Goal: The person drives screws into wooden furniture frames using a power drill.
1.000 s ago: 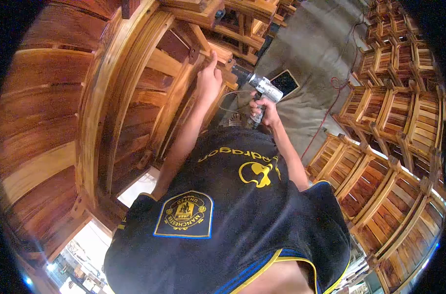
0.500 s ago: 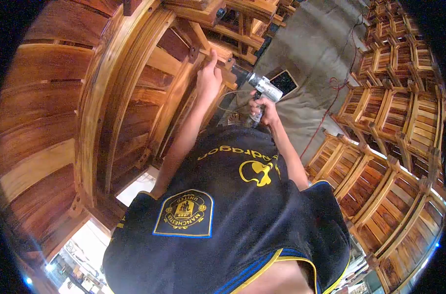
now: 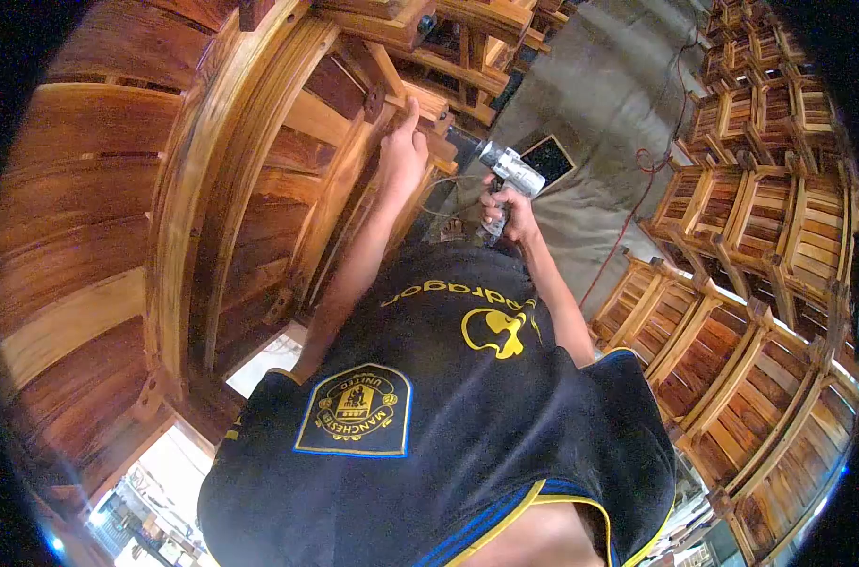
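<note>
My right hand is wrapped round the handle of a silver and black power drill. The drill's front end points left at the end of a wooden piece of furniture, and whether its tip touches the wood cannot be made out. On that same wooden frame rests my left hand, with a finger stretched along a wooden part. Its other fingers are partly hidden, so what it grips is unclear.
Large wooden furniture fills the left side. Rows of slatted wooden pieces stand at the right. Between them a grey sheet covers the floor, with a dark framed panel and a red cord on it.
Both hands and the drill have stayed almost in place. The drill's front end looks slightly different against the wooden frame.
</note>
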Available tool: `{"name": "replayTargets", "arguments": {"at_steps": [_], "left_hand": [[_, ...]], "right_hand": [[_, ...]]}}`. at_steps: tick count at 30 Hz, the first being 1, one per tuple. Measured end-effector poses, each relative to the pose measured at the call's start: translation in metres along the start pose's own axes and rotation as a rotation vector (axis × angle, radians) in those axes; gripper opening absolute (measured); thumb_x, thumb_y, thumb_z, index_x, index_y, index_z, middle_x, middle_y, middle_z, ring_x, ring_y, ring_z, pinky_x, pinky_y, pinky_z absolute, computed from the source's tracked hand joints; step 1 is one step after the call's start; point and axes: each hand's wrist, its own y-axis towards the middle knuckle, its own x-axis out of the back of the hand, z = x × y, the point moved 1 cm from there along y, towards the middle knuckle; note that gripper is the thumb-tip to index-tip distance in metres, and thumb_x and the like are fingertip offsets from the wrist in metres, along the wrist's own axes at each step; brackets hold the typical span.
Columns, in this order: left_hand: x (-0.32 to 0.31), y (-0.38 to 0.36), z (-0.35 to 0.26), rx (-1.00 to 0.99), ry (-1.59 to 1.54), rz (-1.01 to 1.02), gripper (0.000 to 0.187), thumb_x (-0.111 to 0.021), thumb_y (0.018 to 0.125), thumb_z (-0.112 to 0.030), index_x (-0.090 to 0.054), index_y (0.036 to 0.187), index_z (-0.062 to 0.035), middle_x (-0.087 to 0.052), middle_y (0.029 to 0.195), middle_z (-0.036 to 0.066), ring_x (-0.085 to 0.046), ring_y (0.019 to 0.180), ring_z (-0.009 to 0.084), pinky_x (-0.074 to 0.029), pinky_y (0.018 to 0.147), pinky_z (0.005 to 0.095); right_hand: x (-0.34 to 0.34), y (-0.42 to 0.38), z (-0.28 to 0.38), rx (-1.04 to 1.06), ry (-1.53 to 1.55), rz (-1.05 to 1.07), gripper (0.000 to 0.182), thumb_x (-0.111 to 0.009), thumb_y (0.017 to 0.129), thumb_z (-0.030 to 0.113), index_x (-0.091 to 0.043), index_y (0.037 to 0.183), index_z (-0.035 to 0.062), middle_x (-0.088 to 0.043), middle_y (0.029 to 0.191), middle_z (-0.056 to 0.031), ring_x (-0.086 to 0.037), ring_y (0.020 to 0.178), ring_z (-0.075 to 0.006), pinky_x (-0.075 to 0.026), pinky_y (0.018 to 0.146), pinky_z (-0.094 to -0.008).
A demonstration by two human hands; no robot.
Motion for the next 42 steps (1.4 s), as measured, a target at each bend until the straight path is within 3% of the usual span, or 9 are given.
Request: {"name": "replayTargets", "arguments": {"at_steps": [18, 21, 24, 27, 29, 30, 33, 34, 42], "left_hand": [[-0.001, 0.001, 0.000, 0.038, 0.021, 0.035, 0.058, -0.047, 0.086, -0.013, -0.039, 0.141, -0.0284, -0.058, 0.073, 0.028, -0.061, 0.066, 0.0427, -0.048, 0.064, 0.0499], [-0.004, 0.000, 0.005, -0.129, 0.002, -0.046, 0.059, -0.047, 0.084, -0.005, -0.039, 0.141, -0.0196, -0.049, 0.065, 0.028, -0.051, 0.047, 0.0317, -0.045, 0.054, 0.0414], [-0.001, -0.001, 0.000, -0.029, -0.002, -0.018, 0.055, -0.047, 0.084, -0.005, -0.047, 0.137, -0.0203, -0.049, 0.064, 0.026, -0.049, 0.048, 0.0278, -0.045, 0.054, 0.0398], [0.003, -0.011, -0.009, -0.102, -0.029, -0.037, 0.046, -0.046, 0.084, -0.006, -0.057, 0.128, -0.0173, -0.052, 0.067, 0.025, -0.051, 0.049, 0.0246, -0.044, 0.053, 0.0381], [0.001, -0.023, -0.021, -0.100, -0.144, -0.004, 0.036, -0.048, 0.084, -0.007, -0.063, 0.116, -0.0069, -0.061, 0.087, 0.028, -0.064, 0.070, 0.0368, -0.048, 0.062, 0.0445], [-0.017, -0.024, 0.000, -0.282, -0.254, -0.052, 0.038, -0.045, 0.088, -0.005, -0.059, 0.122, -0.0054, -0.064, 0.072, 0.018, -0.059, 0.054, 0.0264, -0.045, 0.049, 0.0367], [-0.024, -0.026, 0.003, 0.465, -0.985, 0.321, 0.042, -0.042, 0.092, -0.004, -0.051, 0.132, -0.0073, -0.047, 0.058, 0.002, -0.043, 0.045, 0.0132, -0.036, 0.041, 0.0262], [-0.021, -0.025, -0.004, 0.506, -1.021, 0.351, 0.048, -0.038, 0.094, -0.005, -0.040, 0.141, -0.0105, -0.029, 0.060, -0.007, -0.029, 0.046, 0.0060, -0.026, 0.039, 0.0188], [-0.024, -0.020, -0.008, 0.657, -1.419, 0.505, 0.058, -0.036, 0.092, -0.007, -0.026, 0.147, -0.0203, -0.030, 0.060, -0.004, -0.032, 0.045, 0.0079, -0.025, 0.038, 0.0208]], "right_hand": [[-0.010, -0.006, 0.002, 0.024, -0.046, -0.035, 0.035, -0.056, 0.075, 0.014, -0.052, 0.110, 0.0092, -0.048, 0.073, -0.0039, -0.040, 0.049, -0.0100, -0.042, 0.053, -0.0293], [-0.006, -0.006, 0.000, 0.033, -0.078, -0.079, 0.036, -0.056, 0.075, 0.014, -0.052, 0.110, 0.0091, -0.048, 0.072, -0.0039, -0.039, 0.049, -0.0100, -0.041, 0.053, -0.0291], [-0.002, -0.005, 0.000, 0.035, -0.100, -0.072, 0.036, -0.056, 0.074, 0.014, -0.052, 0.110, 0.0091, -0.047, 0.072, -0.0037, -0.039, 0.049, -0.0100, -0.041, 0.053, -0.0287], [-0.002, -0.004, 0.001, 0.037, -0.098, -0.052, 0.036, -0.056, 0.074, 0.013, -0.052, 0.110, 0.0093, -0.047, 0.071, -0.0037, -0.039, 0.049, -0.0099, -0.040, 0.053, -0.0284], [-0.003, -0.004, 0.001, 0.028, -0.068, -0.036, 0.037, -0.056, 0.074, 0.012, -0.051, 0.110, 0.0096, -0.046, 0.071, -0.0036, -0.039, 0.049, -0.0099, -0.040, 0.053, -0.0282], [-0.002, -0.003, 0.001, 0.018, -0.042, -0.026, 0.037, -0.056, 0.073, 0.011, -0.051, 0.110, 0.0098, -0.046, 0.071, -0.0035, -0.039, 0.050, -0.0099, -0.040, 0.053, -0.0281], [0.004, 0.000, -0.002, 0.002, -0.019, -0.022, 0.037, -0.056, 0.073, 0.011, -0.052, 0.110, 0.0103, -0.046, 0.071, -0.0033, -0.039, 0.050, -0.0099, -0.039, 0.053, -0.0280], [0.006, 0.001, -0.002, 0.000, -0.021, -0.023, 0.037, -0.056, 0.073, 0.010, -0.052, 0.110, 0.0104, -0.046, 0.071, -0.0033, -0.039, 0.050, -0.0099, -0.039, 0.053, -0.0280], [0.002, -0.001, -0.001, -0.019, 0.081, 0.030, 0.035, -0.055, 0.074, 0.007, -0.052, 0.109, 0.0087, -0.046, 0.070, -0.0028, -0.039, 0.050, -0.0107, -0.040, 0.054, -0.0283]]}}
